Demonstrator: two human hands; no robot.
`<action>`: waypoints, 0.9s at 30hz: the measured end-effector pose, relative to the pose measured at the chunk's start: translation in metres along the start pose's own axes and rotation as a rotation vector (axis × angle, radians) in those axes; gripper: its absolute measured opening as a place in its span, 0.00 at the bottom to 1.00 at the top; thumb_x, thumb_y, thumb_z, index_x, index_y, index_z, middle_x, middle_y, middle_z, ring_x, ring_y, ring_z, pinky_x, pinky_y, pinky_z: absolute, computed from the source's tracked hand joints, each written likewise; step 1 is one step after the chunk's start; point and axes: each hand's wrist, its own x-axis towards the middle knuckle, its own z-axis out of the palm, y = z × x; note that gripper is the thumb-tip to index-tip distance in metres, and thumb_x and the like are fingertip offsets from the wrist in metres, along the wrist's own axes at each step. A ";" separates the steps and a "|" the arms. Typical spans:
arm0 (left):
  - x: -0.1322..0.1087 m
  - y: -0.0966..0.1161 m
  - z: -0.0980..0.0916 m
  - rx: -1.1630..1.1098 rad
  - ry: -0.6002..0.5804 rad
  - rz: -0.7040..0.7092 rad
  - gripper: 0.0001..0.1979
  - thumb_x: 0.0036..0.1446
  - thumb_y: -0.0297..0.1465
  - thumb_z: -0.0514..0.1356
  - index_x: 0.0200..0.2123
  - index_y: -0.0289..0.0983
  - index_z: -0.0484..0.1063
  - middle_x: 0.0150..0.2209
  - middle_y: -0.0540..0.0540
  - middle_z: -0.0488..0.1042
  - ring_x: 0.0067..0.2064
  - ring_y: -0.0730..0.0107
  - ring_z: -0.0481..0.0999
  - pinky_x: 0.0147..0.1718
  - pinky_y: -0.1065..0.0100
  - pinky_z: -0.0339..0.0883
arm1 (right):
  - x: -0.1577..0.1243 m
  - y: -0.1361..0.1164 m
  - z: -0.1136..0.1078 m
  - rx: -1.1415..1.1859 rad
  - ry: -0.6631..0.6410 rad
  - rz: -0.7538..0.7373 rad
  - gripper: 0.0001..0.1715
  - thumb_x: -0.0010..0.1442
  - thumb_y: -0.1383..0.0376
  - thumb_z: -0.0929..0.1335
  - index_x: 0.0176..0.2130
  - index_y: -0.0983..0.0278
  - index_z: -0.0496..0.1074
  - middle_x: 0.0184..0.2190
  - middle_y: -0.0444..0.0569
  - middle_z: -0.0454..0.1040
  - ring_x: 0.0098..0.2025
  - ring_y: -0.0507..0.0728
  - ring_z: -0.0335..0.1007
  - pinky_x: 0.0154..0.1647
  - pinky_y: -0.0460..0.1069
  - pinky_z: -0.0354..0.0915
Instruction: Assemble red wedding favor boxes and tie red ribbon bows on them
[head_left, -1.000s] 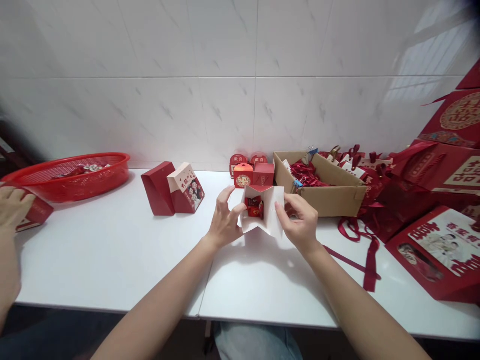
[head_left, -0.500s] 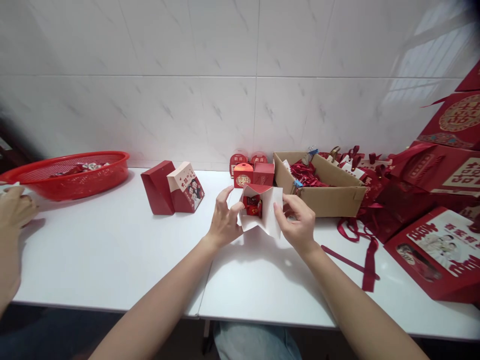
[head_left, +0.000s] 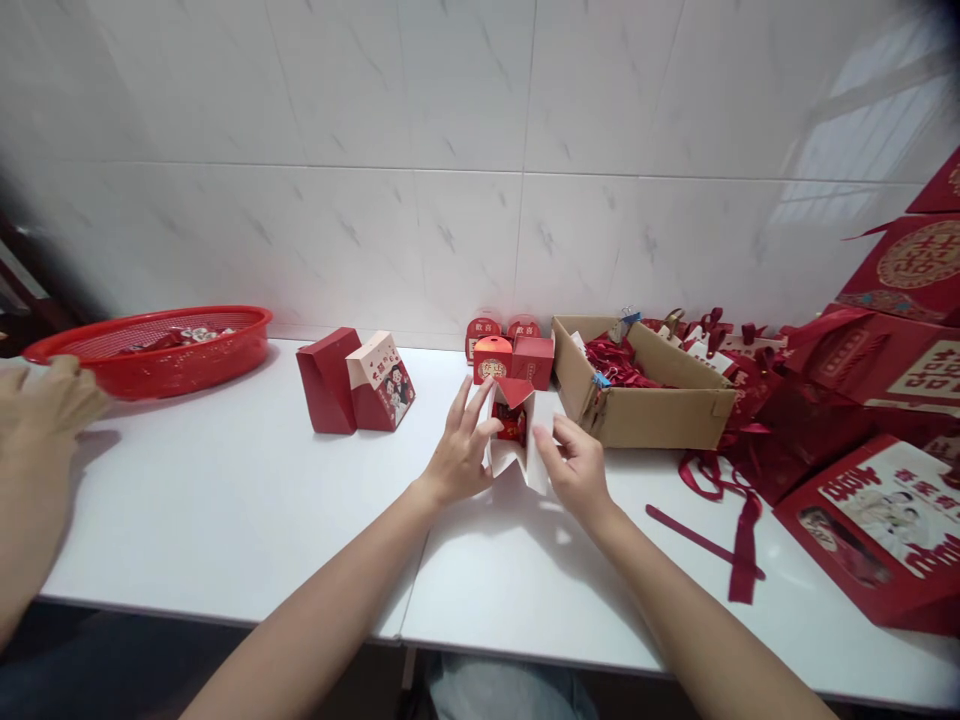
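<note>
A small paper gift box, white inside and red outside, stands open-topped on the white table with red wrapped sweets showing in it. My left hand presses its left side with fingers wrapped against the flap. My right hand pinches the right flap inward. Both hands grip the box between them.
A brown cardboard box of red ribbons sits right of my hands, with red gift bags and a loose ribbon beyond. Small red boxes stand behind. Two folded boxes and a red basket lie left, near another person's hand.
My hands have pushed the box's side flaps inward, so its opening is narrower. The other person's hand at the left has moved right, away from a red box no longer in view.
</note>
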 end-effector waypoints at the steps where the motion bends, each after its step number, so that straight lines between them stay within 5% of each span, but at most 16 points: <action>1: 0.000 -0.001 0.000 -0.023 0.000 -0.002 0.20 0.49 0.26 0.61 0.43 0.39 0.55 0.65 0.32 0.45 0.67 0.41 0.39 0.57 0.38 0.51 | -0.002 0.000 0.002 0.012 -0.053 -0.015 0.11 0.60 0.61 0.63 0.39 0.63 0.72 0.48 0.53 0.72 0.46 0.58 0.71 0.37 0.49 0.71; 8: -0.003 -0.004 0.000 -0.221 0.199 -0.299 0.24 0.47 0.27 0.63 0.45 0.41 0.54 0.54 0.36 0.60 0.59 0.51 0.61 0.47 0.51 0.67 | -0.013 0.012 0.015 -0.083 -0.329 -0.189 0.39 0.53 0.59 0.70 0.59 0.59 0.51 0.65 0.59 0.49 0.65 0.63 0.50 0.59 0.61 0.58; 11: -0.001 0.002 -0.003 -0.360 0.179 -0.298 0.29 0.45 0.29 0.64 0.49 0.41 0.56 0.55 0.36 0.59 0.60 0.49 0.59 0.46 0.53 0.67 | -0.015 0.021 0.023 -0.123 -0.208 -0.203 0.46 0.55 0.63 0.69 0.63 0.57 0.42 0.66 0.57 0.47 0.67 0.63 0.41 0.63 0.64 0.51; 14: -0.001 0.009 -0.007 -0.622 0.007 -0.191 0.37 0.47 0.31 0.61 0.59 0.42 0.49 0.62 0.33 0.50 0.63 0.47 0.55 0.46 0.54 0.68 | -0.015 0.025 0.029 -0.135 -0.044 -0.137 0.47 0.54 0.64 0.70 0.63 0.57 0.41 0.66 0.57 0.44 0.67 0.63 0.41 0.62 0.64 0.52; 18: 0.001 0.011 -0.008 -0.703 -0.053 -0.148 0.39 0.50 0.31 0.60 0.63 0.45 0.44 0.63 0.35 0.51 0.62 0.50 0.57 0.52 0.54 0.64 | -0.010 0.022 0.021 -0.021 0.070 -0.046 0.37 0.53 0.65 0.69 0.58 0.60 0.52 0.60 0.58 0.59 0.60 0.62 0.59 0.57 0.59 0.61; 22: 0.010 0.008 -0.010 -0.616 0.162 -0.605 0.33 0.49 0.35 0.63 0.58 0.42 0.55 0.59 0.37 0.59 0.60 0.53 0.60 0.51 0.54 0.62 | 0.003 0.014 0.002 0.346 0.127 0.227 0.22 0.57 0.62 0.63 0.51 0.62 0.60 0.46 0.54 0.73 0.44 0.60 0.73 0.43 0.54 0.70; 24: 0.017 0.008 -0.015 -0.868 0.052 -0.873 0.28 0.51 0.39 0.61 0.55 0.40 0.60 0.55 0.38 0.65 0.55 0.54 0.67 0.47 0.56 0.65 | 0.009 0.011 -0.004 0.471 0.066 0.354 0.19 0.57 0.59 0.62 0.47 0.64 0.64 0.42 0.54 0.76 0.40 0.60 0.74 0.39 0.53 0.71; 27: 0.024 0.011 -0.024 -1.288 -0.221 -1.045 0.22 0.53 0.42 0.59 0.46 0.34 0.69 0.44 0.37 0.74 0.42 0.57 0.75 0.38 0.62 0.68 | 0.012 0.009 -0.007 0.533 -0.131 0.477 0.17 0.55 0.57 0.64 0.42 0.65 0.68 0.37 0.52 0.78 0.35 0.60 0.75 0.34 0.53 0.71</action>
